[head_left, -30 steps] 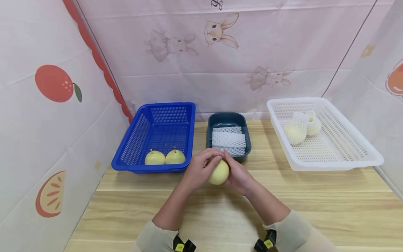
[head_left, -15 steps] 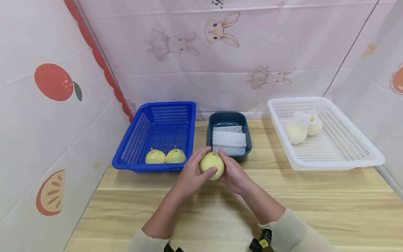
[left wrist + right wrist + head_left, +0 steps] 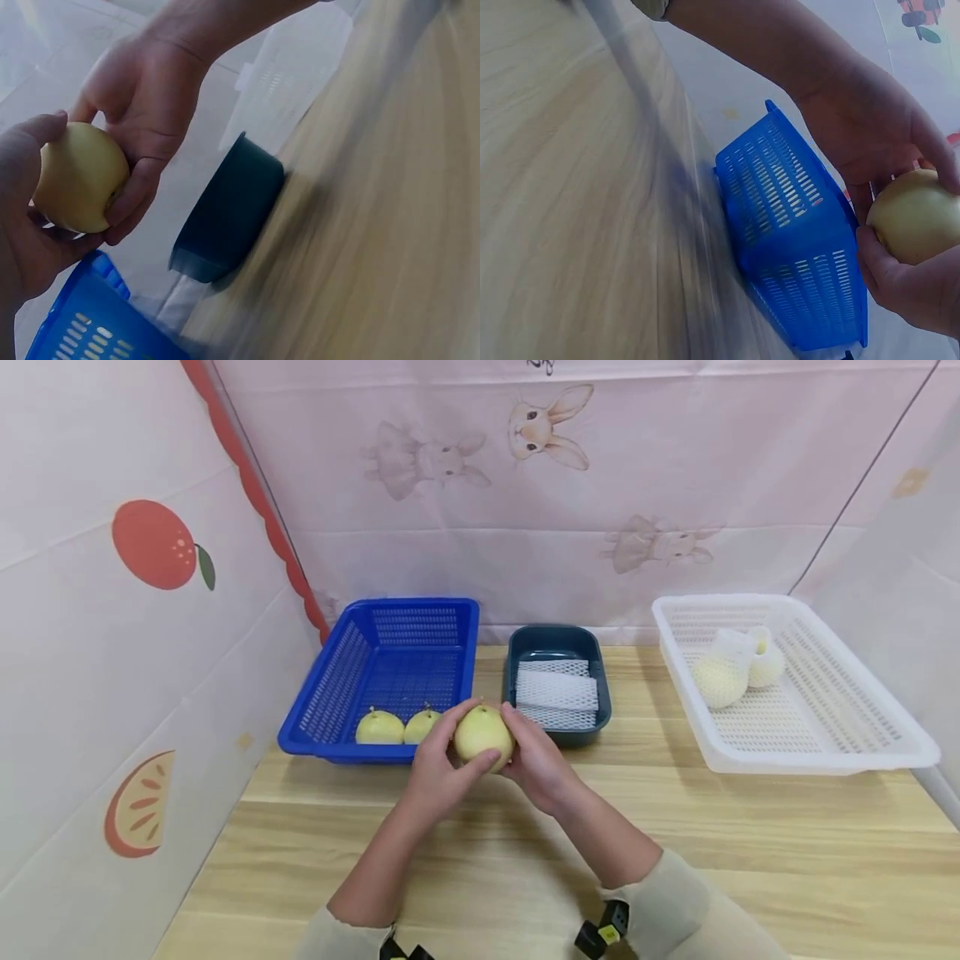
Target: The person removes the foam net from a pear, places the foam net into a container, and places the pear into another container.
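In the head view both hands hold a pale yellow-green pear (image 3: 482, 737) above the table, its stem end up. My left hand (image 3: 437, 775) grips it from the left, thumb across its near side. From the right, my right hand (image 3: 542, 767) has its fingers on the pear. The left wrist view shows the right hand (image 3: 154, 112) with its fingers curled over the pear (image 3: 82, 176). Two more pears (image 3: 379, 727) sit in the front of the blue basket (image 3: 318, 749), just left of the hands. Behind the hands, white foam net sleeves (image 3: 558, 692) lie in a dark green tray (image 3: 517, 647).
At the right stands a white basket (image 3: 825, 764) with two pears (image 3: 722, 681) in foam nets. All the containers rest on a wood-grain table (image 3: 712, 827). A printed pink cloth (image 3: 525, 502) hangs close behind them, with white cloth panels at either side.
Both hands have moved left with the pear, toward the blue basket. The pear has turned more upright and shows more of its surface between the hands. The head view has shifted slightly.
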Action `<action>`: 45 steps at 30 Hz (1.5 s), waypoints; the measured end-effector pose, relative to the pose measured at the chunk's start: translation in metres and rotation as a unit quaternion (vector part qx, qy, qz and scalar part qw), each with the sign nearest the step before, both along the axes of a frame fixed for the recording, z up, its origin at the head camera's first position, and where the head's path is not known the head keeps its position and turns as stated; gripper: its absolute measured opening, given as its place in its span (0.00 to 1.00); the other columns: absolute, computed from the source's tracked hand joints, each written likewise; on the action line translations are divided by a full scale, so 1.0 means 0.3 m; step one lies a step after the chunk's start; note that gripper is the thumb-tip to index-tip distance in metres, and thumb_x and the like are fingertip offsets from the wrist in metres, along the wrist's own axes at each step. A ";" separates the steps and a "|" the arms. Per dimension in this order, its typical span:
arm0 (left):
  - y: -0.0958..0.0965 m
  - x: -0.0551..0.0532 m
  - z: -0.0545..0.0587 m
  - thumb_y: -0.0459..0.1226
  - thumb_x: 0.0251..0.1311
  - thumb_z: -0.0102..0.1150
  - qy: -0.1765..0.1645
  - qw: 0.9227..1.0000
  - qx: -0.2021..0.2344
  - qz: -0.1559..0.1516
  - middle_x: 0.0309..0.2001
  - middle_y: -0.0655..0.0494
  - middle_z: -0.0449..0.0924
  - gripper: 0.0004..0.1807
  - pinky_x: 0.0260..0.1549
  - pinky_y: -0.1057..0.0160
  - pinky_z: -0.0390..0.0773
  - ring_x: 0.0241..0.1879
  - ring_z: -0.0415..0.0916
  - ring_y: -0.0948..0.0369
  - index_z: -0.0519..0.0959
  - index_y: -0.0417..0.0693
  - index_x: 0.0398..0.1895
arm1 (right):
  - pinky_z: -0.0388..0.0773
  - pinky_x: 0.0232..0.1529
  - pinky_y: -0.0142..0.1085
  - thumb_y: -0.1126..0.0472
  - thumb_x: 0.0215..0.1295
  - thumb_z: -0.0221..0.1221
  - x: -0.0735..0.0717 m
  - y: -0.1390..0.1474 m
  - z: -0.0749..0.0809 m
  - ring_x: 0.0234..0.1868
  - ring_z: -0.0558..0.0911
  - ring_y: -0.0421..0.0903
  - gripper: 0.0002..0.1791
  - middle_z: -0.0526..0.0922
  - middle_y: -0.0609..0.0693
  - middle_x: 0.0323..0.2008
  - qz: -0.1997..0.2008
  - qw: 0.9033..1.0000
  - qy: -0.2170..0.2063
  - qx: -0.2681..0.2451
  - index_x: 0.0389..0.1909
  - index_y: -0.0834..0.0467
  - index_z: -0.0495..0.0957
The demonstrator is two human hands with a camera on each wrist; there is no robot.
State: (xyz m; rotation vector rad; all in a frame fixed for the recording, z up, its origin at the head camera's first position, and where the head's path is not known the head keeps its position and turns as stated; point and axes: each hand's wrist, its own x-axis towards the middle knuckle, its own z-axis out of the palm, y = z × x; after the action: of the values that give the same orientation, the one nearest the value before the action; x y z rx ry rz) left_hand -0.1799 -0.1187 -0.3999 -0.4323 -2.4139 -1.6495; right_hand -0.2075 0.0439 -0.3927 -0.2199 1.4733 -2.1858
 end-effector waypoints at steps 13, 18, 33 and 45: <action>-0.143 -0.042 0.115 0.45 0.64 0.63 -0.054 0.997 0.051 0.010 0.70 0.56 0.64 0.35 0.58 0.52 0.76 0.63 0.69 0.55 0.62 0.59 0.73 | 0.76 0.60 0.47 0.58 0.72 0.54 -0.030 -0.066 0.054 0.61 0.76 0.50 0.26 0.68 0.57 0.66 -0.005 0.999 0.043 -0.016 0.69 0.57 0.66; -0.179 -0.056 0.145 0.51 0.66 0.60 -0.060 0.998 -0.012 0.014 0.74 0.58 0.59 0.38 0.59 0.49 0.75 0.65 0.67 0.54 0.58 0.58 0.76 | 0.78 0.58 0.43 0.58 0.69 0.60 -0.050 -0.107 0.051 0.59 0.77 0.51 0.25 0.71 0.57 0.62 -0.038 0.998 0.045 -0.008 0.66 0.53 0.70; -0.222 -0.081 0.187 0.45 0.63 0.65 -0.015 0.995 -0.007 0.096 0.71 0.53 0.66 0.35 0.51 0.60 0.81 0.60 0.73 0.53 0.66 0.48 0.71 | 0.73 0.63 0.45 0.41 0.69 0.56 -0.124 -0.193 0.003 0.63 0.75 0.46 0.32 0.76 0.49 0.62 -0.045 0.924 0.303 0.229 0.70 0.49 0.66; -0.413 -0.196 0.111 0.49 0.60 0.67 0.014 0.982 -0.006 0.189 0.70 0.57 0.67 0.38 0.58 0.56 0.77 0.62 0.69 0.59 0.64 0.53 0.72 | 0.73 0.63 0.46 0.36 0.64 0.59 -0.119 -0.233 -0.033 0.37 0.79 0.41 0.24 0.83 0.45 0.33 0.019 0.720 0.505 0.475 0.35 0.54 0.84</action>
State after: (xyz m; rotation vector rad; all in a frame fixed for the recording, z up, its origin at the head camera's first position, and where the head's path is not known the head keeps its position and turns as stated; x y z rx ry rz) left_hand -0.2387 -0.2427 -0.3666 0.0069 -2.3069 -1.4503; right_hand -0.2432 -0.0260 -0.4027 -1.1491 2.8809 -0.8875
